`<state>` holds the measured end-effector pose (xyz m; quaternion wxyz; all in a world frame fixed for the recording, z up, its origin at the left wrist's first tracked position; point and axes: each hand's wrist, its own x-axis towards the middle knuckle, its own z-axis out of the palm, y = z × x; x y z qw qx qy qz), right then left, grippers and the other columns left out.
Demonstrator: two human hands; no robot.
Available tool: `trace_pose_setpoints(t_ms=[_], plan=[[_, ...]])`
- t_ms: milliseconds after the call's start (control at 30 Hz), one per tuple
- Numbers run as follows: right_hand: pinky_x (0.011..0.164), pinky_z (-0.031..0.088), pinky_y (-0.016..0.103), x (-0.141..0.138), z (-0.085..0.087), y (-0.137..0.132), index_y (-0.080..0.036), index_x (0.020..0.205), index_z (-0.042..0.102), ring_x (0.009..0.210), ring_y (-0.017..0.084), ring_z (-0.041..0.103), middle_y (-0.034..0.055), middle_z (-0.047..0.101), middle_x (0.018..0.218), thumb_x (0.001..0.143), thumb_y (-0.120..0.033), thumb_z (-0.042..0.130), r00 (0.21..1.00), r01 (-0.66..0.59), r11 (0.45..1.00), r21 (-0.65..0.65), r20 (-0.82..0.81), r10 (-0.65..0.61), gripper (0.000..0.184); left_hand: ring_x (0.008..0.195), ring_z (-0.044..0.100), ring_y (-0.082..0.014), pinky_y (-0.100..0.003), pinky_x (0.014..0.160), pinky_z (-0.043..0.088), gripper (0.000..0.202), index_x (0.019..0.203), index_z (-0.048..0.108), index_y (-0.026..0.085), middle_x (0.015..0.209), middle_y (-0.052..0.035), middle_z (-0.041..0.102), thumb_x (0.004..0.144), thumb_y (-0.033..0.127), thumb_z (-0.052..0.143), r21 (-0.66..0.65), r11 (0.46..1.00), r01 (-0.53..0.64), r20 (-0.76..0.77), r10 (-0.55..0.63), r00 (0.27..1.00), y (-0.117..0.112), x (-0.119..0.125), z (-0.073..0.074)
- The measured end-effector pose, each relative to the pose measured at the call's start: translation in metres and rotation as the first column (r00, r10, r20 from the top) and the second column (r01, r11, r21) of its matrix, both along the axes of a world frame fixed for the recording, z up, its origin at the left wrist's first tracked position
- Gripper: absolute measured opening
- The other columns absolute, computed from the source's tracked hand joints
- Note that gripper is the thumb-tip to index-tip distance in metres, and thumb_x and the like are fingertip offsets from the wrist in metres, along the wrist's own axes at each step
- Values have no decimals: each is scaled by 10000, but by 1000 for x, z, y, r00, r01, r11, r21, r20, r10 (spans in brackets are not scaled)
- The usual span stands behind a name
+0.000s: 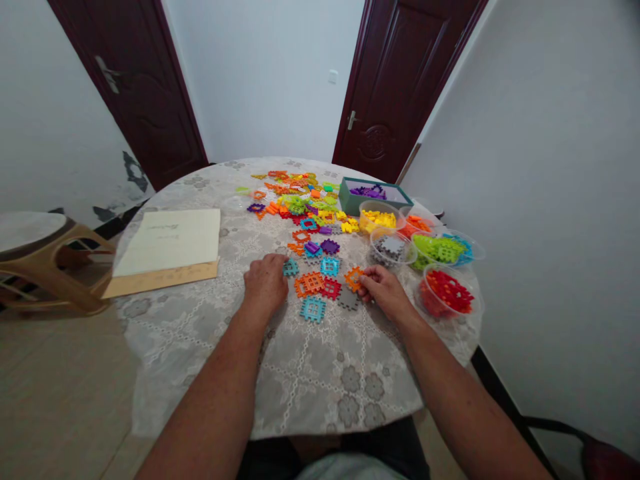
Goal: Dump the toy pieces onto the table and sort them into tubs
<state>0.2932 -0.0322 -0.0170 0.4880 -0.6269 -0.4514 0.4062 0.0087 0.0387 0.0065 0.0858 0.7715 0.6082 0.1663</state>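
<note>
- Your right hand (383, 287) pinches an orange window-shaped interlocking piece (353, 279) between thumb and fingertips, over the near middle of the round table.
- That piece is tilted, just above or against a solid gray notched tile (349, 299); you cannot tell from this angle whether the two touch.
- Your left hand (267, 280) is low at the cloth, back upward and fingers curled, with a teal window piece (291, 267) at its fingertips. Whether those fingers pinch it or merely touch it, you cannot tell.
- Between your hands lie overlapping orange lattice tiles (310, 283), with a red window tile (331, 288) just beside them on the right.
- Nearest you is a light blue window tile (313, 309); a bright blue window tile (330, 266) lies beyond the red one.
- Farther out, a solid purple tile (330, 246) sits near the mixed pile (300, 200) of colored pieces.
- To your right stand clear plastic bowls (410, 256) of sorted pieces: yellow, orange, gray, green with blue, and red. A green box (349, 202) behind them holds purple ones.
- To your left, a cream sheet (173, 243) lies on the patterned tablecloth (300, 393); its writing is too small to read.
</note>
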Motion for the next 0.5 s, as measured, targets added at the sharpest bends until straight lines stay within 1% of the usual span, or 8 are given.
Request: trace_pose_setpoints(t_ms=[200, 267, 333, 400, 467, 500], plan=[[536, 502, 258, -3, 2, -1, -219, 959, 610, 597, 159, 638, 0, 688, 688, 775, -434, 758, 1000, 5, 999, 42, -29, -4, 319, 1226, 581, -376, -543, 951, 523, 482, 1326, 640, 245, 1411, -116, 630, 868, 133, 540, 28, 999, 27, 25, -27, 999, 1, -1, -5], [558, 509, 265, -5, 3, -2, -216, 940, 614, 610, 158, 637, 4, 688, 696, 789, -449, 754, 1000, -5, 998, 63, -13, 6, 311, 1226, 584, -378, -548, 954, 526, 485, 1320, 646, 242, 1439, -127, 604, 860, 125, 548, 67, 998, 11, 50, -14, 999, 2, -2, -7], [580, 519, 276, -7, 3, -2, -213, 918, 617, 621, 159, 638, 10, 693, 712, 803, -459, 743, 1000, -12, 997, 79, 12, 11, 299, 1239, 584, -359, -535, 999, 517, 478, 1300, 656, 225, 1432, -135, 599, 850, 105, 545, 138, 990, 2, 105, -16, 994, 3, -2, -7], [593, 524, 284, -9, 4, -3, -212, 905, 620, 626, 160, 638, 16, 699, 730, 809, -465, 735, 999, -7, 996, 91, 34, 4, 294, 1247, 590, -311, -492, 1076, 488, 451, 1258, 666, 209, 1350, -126, 641, 845, 84, 532, 209, 976, 57, 172, -94, 981, 3, -1, -5], [596, 523, 288, -10, 4, -3, -214, 899, 623, 625, 160, 635, 16, 698, 735, 812, -471, 733, 999, -4, 995, 99, 51, -1, 293, 1241, 600, -264, -441, 1129, 458, 413, 1244, 663, 214, 1280, -99, 676, 866, 107, 533, 231, 954, 192, 205, -240, 949, 1, 0, -2], [595, 521, 289, -10, 5, -3, -216, 896, 624, 623, 161, 633, 15, 696, 733, 813, -475, 733, 998, -3, 995, 101, 57, -3, 293, 1245, 600, -253, -424, 1140, 449, 401, 1256, 658, 224, 1284, -88, 680, 881, 137, 547, 214, 938, 272, 200, -314, 928, -1, 1, -1]])
